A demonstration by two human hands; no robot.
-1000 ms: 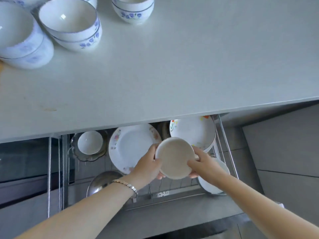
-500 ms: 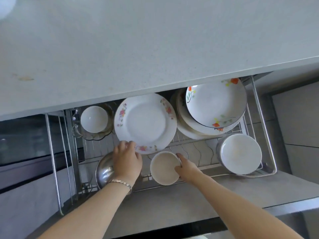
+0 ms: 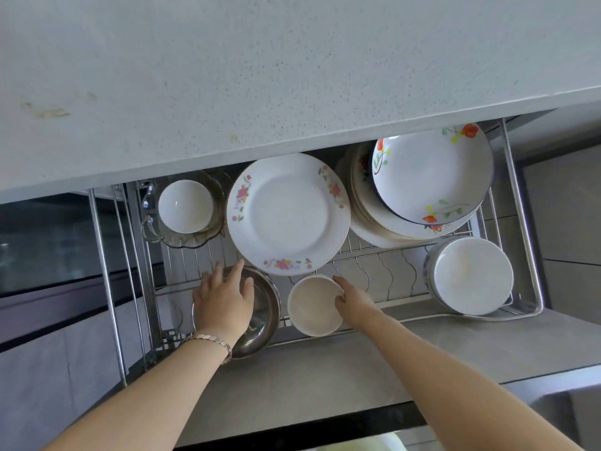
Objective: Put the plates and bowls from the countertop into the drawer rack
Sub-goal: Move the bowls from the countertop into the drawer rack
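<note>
A person is reaching with both bare arms down into an open drawer rack (image 3: pixel 524 222) of wire that is sitting out below the edge of a speckled grey countertop (image 3: pixel 292 76). The right hand (image 3: pixel 353 299) is holding a plain cream bowl (image 3: pixel 313 305) by its right rim, fingers curled onto the edge and gripping it, while the bowl is sitting low at the front of the rack, between a metal bowl (image 3: pixel 263 307) and a row of wavy wire dividers (image 3: pixel 380 271). The left hand (image 3: pixel 224 299) is hovering flat over the metal bowl with its fingers spread open and holding nothing; whether the palm is touching the bowl is not clear. A thin bracelet (image 3: pixel 211 341) is circling the left wrist. Just behind the cream bowl, a large flowered plate (image 3: pixel 287 213) is lying in the middle of the rack, its front edge overlapping the bowl's far rim in this view. To its left a small white bowl (image 3: pixel 185 206) is sitting inside a clear glass dish (image 3: pixel 192 240). At the back right, a stack of plates (image 3: pixel 367 216) is carrying a deep dish with orange flowers (image 3: pixel 432 174) on top. At the front right corner a pile of white bowls (image 3: pixel 471 275) is resting, well apart from both hands.
</note>
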